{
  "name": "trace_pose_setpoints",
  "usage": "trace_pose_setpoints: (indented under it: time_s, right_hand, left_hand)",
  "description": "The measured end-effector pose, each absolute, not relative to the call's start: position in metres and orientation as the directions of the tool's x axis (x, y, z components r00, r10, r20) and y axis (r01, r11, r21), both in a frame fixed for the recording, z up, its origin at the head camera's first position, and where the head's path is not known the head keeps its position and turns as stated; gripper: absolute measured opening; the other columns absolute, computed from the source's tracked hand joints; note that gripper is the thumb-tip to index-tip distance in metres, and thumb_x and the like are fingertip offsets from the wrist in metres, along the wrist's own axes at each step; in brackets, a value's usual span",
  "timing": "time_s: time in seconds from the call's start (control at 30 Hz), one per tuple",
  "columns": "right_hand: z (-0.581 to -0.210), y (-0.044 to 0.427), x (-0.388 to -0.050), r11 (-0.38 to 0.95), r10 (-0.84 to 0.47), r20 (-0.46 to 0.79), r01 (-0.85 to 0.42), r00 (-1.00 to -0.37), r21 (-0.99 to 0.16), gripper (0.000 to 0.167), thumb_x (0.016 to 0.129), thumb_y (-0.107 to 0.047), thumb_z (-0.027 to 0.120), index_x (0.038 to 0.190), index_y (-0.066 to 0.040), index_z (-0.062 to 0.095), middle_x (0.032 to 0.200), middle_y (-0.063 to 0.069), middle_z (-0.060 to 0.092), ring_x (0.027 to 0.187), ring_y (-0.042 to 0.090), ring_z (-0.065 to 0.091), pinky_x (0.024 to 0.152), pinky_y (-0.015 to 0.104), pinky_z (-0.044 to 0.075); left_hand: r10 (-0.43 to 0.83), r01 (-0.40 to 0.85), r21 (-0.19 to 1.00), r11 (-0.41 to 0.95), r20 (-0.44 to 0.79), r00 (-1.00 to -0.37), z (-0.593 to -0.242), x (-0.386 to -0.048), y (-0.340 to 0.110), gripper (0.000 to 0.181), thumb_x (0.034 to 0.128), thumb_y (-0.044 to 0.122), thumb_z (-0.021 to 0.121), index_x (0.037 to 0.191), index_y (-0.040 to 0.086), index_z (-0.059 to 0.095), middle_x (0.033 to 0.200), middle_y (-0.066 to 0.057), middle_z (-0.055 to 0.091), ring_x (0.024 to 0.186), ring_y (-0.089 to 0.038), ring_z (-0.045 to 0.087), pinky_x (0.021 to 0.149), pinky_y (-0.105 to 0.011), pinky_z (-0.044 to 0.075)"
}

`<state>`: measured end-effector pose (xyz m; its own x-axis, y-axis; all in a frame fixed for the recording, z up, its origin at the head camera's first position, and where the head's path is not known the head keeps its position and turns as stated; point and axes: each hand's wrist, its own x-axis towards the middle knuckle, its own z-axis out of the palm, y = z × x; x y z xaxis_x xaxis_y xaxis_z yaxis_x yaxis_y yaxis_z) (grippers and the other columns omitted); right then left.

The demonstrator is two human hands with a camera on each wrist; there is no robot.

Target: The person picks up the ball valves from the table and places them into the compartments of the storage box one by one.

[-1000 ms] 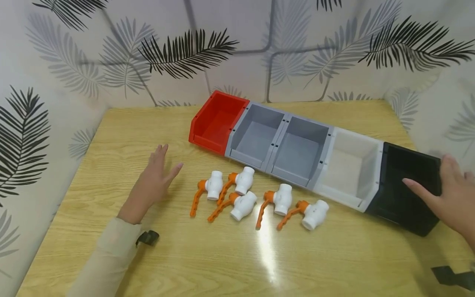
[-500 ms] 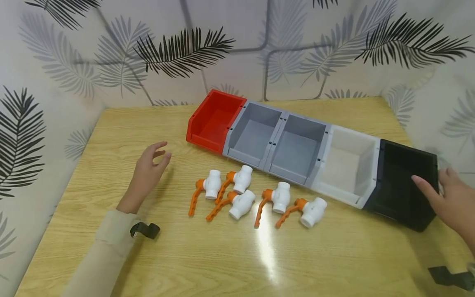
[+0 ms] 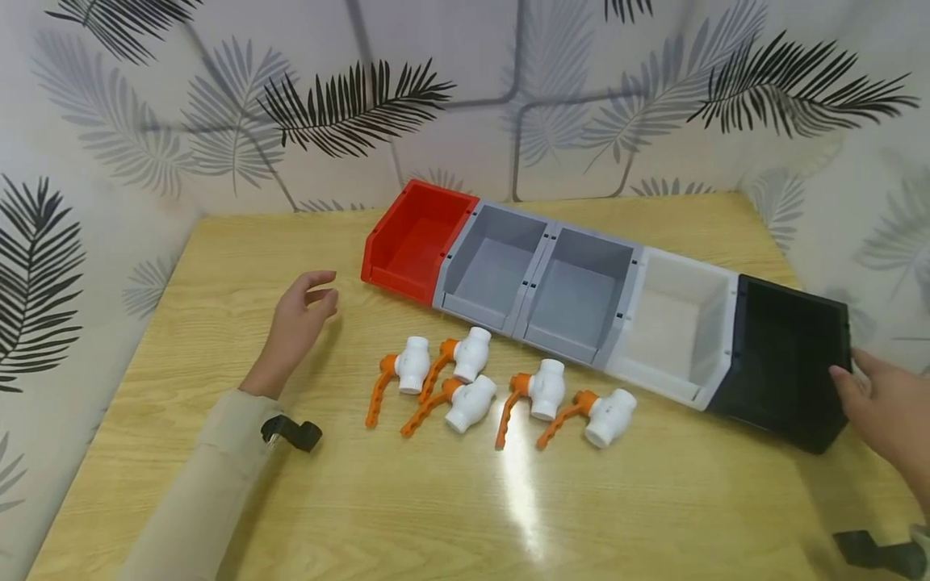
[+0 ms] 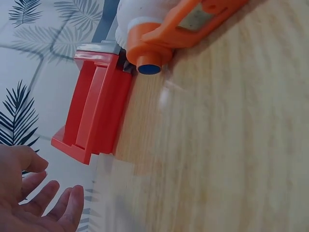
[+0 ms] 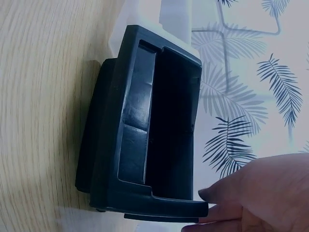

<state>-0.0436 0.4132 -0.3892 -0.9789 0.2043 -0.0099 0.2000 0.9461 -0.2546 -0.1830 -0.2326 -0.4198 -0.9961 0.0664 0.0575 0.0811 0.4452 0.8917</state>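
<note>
My left hand [image 3: 296, 323] hovers over the table left of the red bin [image 3: 388, 274], fingers loosely bent and holding nothing. In the left wrist view, an orange-handled white ball valve [image 4: 149, 46] is close by. At the far right, my right hand [image 3: 888, 407] grips the outer side wall of the black bin [image 3: 785, 363], thumb at the rim and fingers outside in the right wrist view. Several white ball valves with orange handles lie in front of the bins, among them a leftmost valve [image 3: 414, 365] and a rightmost valve [image 3: 610, 417].
Between the red and black bins stand two grey bins, a left one [image 3: 475, 307] and a right one [image 3: 567, 345], then a white bin [image 3: 654, 379], all joined in a slanted row. The wooden table [image 3: 407, 508] meets a leaf-patterned backdrop [image 3: 465, 137] behind and at both sides.
My right hand has closed from a spread pose onto the black bin's side. The left hand's fingers have gone from spread to loosely bent. The bins appear slightly shifted left with the view.
</note>
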Motion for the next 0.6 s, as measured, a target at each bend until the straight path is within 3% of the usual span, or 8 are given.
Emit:
trace_pose_setpoints:
  time_s: [0.2,0.37,0.47,0.6]
  right_hand:
    - [-0.434,0.446,-0.051,0.928,0.245,0.123,0.196,-0.962,-0.317,0.046,0.098,-0.019,0.039,0.119,0.022,0.044,0.104,0.043,0.050,0.089,0.056,0.051,0.067,0.057,0.043]
    - [-0.482,0.493,-0.061,0.938,0.235,0.177,0.176,-0.956,-0.299,0.041,0.096,-0.017,0.045,0.115,0.019,0.049,0.098,0.038,0.055,0.082,0.050,0.056,0.063,0.053,0.043]
    - [-0.474,0.489,-0.060,0.936,0.226,0.170,0.165,-0.959,-0.310,0.042,0.096,-0.020,0.047,0.112,0.019,0.050,0.094,0.037,0.057,0.077,0.048,0.057,0.061,0.052,0.043]
    - [-0.432,0.450,-0.052,0.942,0.213,0.144,0.164,-0.966,-0.294,0.040,0.096,-0.017,0.048,0.106,0.022,0.049,0.089,0.038,0.057,0.073,0.049,0.056,0.061,0.052,0.043]
  left_hand:
    - [0.062,0.058,0.889,0.455,0.033,-0.998,-0.417,-0.199,-0.224,0.039,0.0947,0.021,0.051,0.130,0.007,0.046,0.134,-0.011,0.045,0.114,-0.024,0.050,0.088,-0.033,0.047]
    - [0.081,0.076,0.881,0.468,0.043,-0.996,-0.413,-0.212,-0.214,0.039,0.0957,0.023,0.050,0.131,0.006,0.047,0.132,-0.012,0.047,0.115,-0.025,0.049,0.095,-0.040,0.042]
    - [0.106,0.093,0.870,0.484,0.048,-0.993,-0.411,-0.219,-0.208,0.039,0.0961,0.022,0.049,0.131,0.006,0.049,0.132,-0.010,0.049,0.118,-0.026,0.047,0.098,-0.043,0.038]
    - [0.122,0.085,0.874,0.479,0.029,-0.992,-0.411,-0.224,-0.202,0.038,0.0965,0.021,0.048,0.131,0.007,0.051,0.131,-0.008,0.050,0.118,-0.024,0.048,0.097,-0.041,0.040]
